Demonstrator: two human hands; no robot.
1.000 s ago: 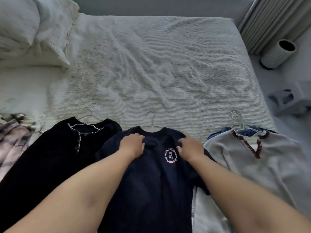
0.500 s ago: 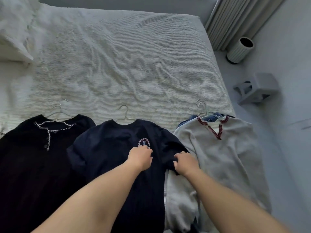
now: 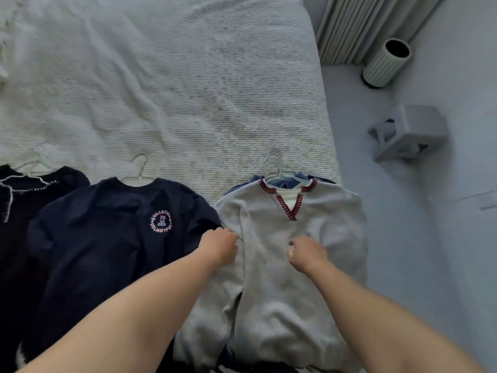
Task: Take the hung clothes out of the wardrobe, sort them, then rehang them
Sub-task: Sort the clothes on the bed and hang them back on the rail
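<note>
Three garments lie side by side along the near edge of the bed [image 3: 166,84], each on a hanger with the hook pointing toward the far side.

Black top [image 3: 16,211], white stitching at the collar: far left, cut off by the frame edge, its shoulder just beside the navy one.

Navy sweatshirt [image 3: 107,232], round printed logo on the chest: middle. Its right sleeve edge meets the grey sweater's sleeve.

Grey sweater [image 3: 293,265], red-trimmed V-neck: right, reaching close to the bed's right edge. Blue clothing [image 3: 285,181] shows beneath it at the collar, and several hanger hooks [image 3: 274,162] are stacked there.

Left hand [image 3: 219,247]: at the seam between navy sleeve and grey sleeve, fingers curled down into the cloth there; which of the two it grips, cannot tell.

Right hand [image 3: 306,253]: on the grey sweater's chest below the V-neck, fingers curled, pinching up a fold of the grey fabric.

The far stretch of the bedspread beyond the hooks is open, wrinkled. Right of the bed, a strip of floor [image 3: 419,238], with a ribbed bin [image 3: 387,63] by the curtain [image 3: 371,22] and a grey box [image 3: 411,130] lying nearer.
</note>
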